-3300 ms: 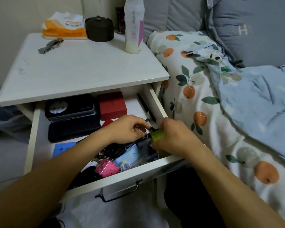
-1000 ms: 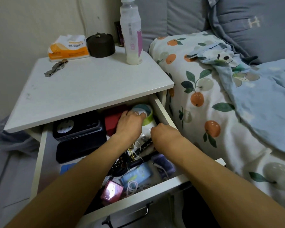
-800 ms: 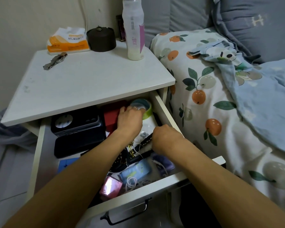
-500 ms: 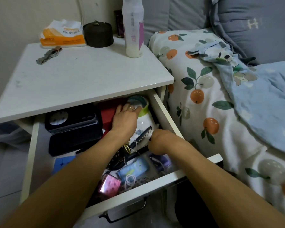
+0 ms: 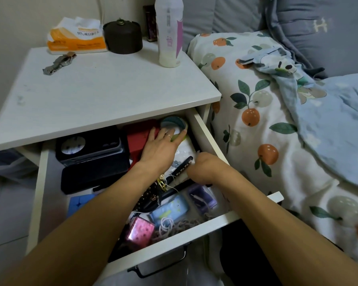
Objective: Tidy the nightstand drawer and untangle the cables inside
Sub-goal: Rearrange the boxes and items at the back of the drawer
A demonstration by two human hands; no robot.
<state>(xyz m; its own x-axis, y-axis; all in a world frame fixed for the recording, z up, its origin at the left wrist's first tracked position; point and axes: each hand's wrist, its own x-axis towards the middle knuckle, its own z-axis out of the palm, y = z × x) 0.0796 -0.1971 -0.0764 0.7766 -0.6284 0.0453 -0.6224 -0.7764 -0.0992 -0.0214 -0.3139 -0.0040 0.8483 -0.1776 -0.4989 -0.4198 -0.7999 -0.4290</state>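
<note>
While the drawer (image 5: 203, 129) stood pulled out from under the nightstand's surface (image 5: 103, 93), you reached both hands into it. Your left hand (image 5: 160, 147) lay far back in the right rear corner, its fingers (image 5: 175, 136) fairly straight and slightly spread, resting on a round green-rimmed tape roll (image 5: 174, 124) just beside a red box (image 5: 136, 137). A ring showed on one finger. Your right hand (image 5: 205, 169) was lower, near the drawer's right wall, turned knuckles-up; its fingers curled down out of sight, so I cannot tell whether they pinched anything. Just to its left lay a black comb (image 5: 183, 166), tilted, over a white packet.

Thin cables (image 5: 170, 180) lay tangled in the middle of the drawer, between your two forearms, beside a gold clip (image 5: 162, 183). Toward the front sat a light blue pouch (image 5: 170, 209), a purple packet (image 5: 202, 198), a pink case (image 5: 140, 231), and white hair ties (image 5: 166, 222) on a brownish cord. On the left side, a black box (image 5: 89, 145) stood behind a dark case (image 5: 91, 176), and a blue card (image 5: 78, 204) lay nearer the front.

On the surface stood a white bottle (image 5: 170, 32), a dark round tin (image 5: 122, 37), a tissue pack (image 5: 77, 36) and a watch (image 5: 59, 61). To the right was the bed (image 5: 256, 120) with its orange-print cover.
</note>
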